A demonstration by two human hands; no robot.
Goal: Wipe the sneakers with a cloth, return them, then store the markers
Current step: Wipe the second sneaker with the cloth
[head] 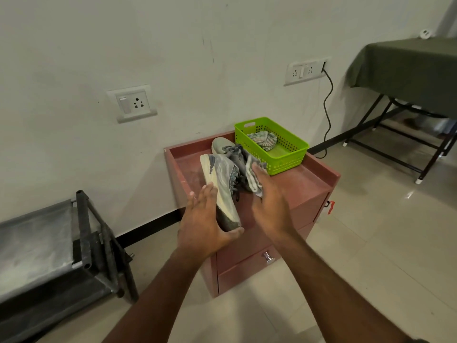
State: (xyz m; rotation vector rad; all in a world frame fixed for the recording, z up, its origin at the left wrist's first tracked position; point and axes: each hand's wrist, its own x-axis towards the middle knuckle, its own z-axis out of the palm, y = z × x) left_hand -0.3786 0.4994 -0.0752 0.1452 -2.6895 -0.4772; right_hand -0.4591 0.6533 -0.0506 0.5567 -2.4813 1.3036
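Item: grey sneaker [221, 184], tilted on its side, sole edge outward, lifted over the red cabinet [309, 186]. Left hand [205, 224] cups its heel end, thumb under the heel, fingers straight along the sole.

Item: cloth [254, 179], bunched against the sneaker's laced side under the right hand [269, 201]; fingers curled on it.

Item: second sneaker [222, 146], on the cabinet top just behind the first, beside the green basket [286, 159], which holds a striped rag [263, 141].
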